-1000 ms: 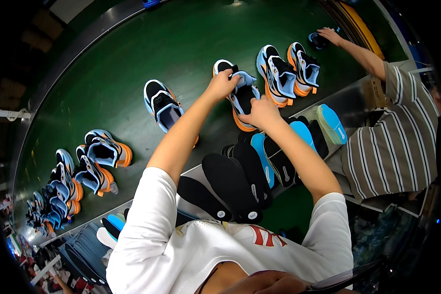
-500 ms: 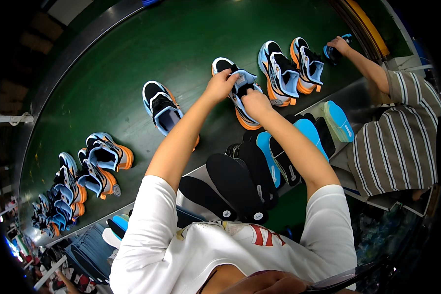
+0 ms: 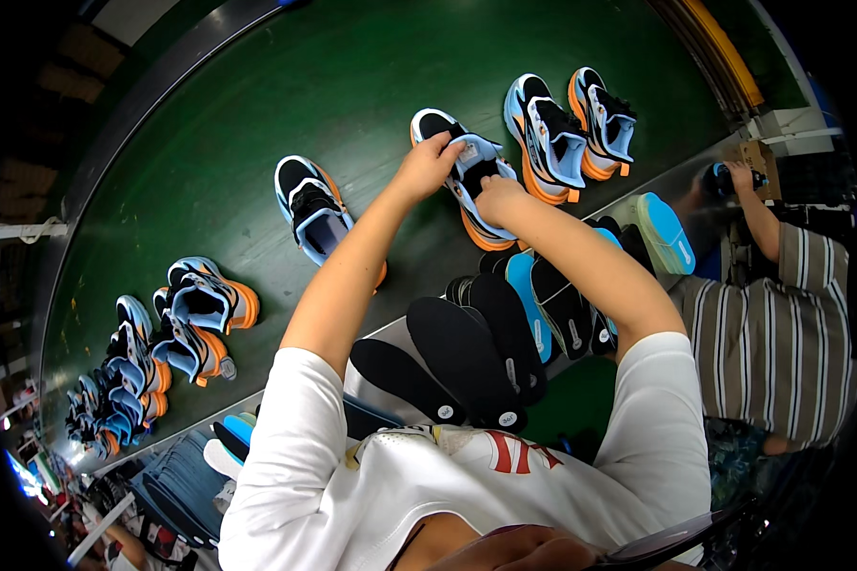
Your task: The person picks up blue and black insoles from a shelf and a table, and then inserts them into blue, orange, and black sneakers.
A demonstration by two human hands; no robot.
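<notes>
1 shoe (image 3: pixel 471 169) is gripped by the left hand (image 3: pixel 429 166), right hand (image 3: pixel 501 202) inside, hold unclear.

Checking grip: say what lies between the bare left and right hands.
In the head view, an open black, light-blue and orange sneaker lies between the left hand and right hand.

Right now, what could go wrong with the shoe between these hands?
The right hand reaches into the shoe, partly hiding its inside, so a crease there might go unnoticed. The right forearm passes over some of the insoles and could brush them out of place.
</notes>
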